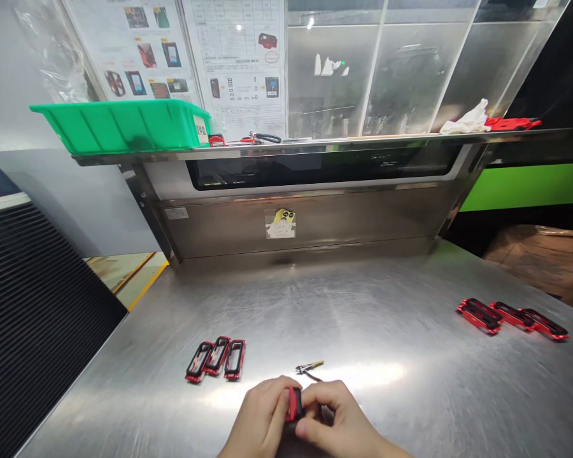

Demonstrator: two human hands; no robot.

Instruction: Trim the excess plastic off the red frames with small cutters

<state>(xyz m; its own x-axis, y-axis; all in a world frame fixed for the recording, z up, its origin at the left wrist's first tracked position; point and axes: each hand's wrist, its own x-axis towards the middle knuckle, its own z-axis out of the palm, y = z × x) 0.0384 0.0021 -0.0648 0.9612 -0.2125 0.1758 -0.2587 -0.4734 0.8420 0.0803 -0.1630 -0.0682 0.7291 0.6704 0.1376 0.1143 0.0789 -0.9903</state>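
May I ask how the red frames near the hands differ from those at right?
The near frames sit side by side; the right frames form an end-to-end row. The near frames show open centres; the right frames look black on top. Both are red and black, on the bench.

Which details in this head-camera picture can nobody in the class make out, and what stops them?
All in the head view:
The red frame: mostly hidden by the left hand and right hand around it.
The small tool: too small to tell its exact kind.
The wall chart: print too small to read, top cut off by the picture's edge.
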